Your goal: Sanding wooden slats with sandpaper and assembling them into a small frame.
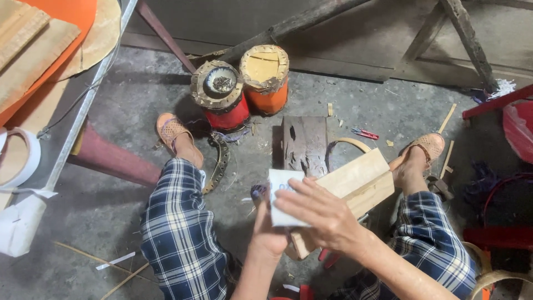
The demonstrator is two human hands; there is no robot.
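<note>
Both my hands grip a pale rectangular wooden block (355, 186): right hand (325, 214) presses a white paper sheet (280, 200) against it, left hand (269, 230) clasps beneath.

Both hands, left hand (266, 230) and right hand (322, 214), press a white paper (282, 191) (partly covered) against a wooden block (355, 183).

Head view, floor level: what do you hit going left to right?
Roll of white tape → left sandal → red drum → orange drum → dark wood block → small red snips → right sandal → red plastic bag.
</note>
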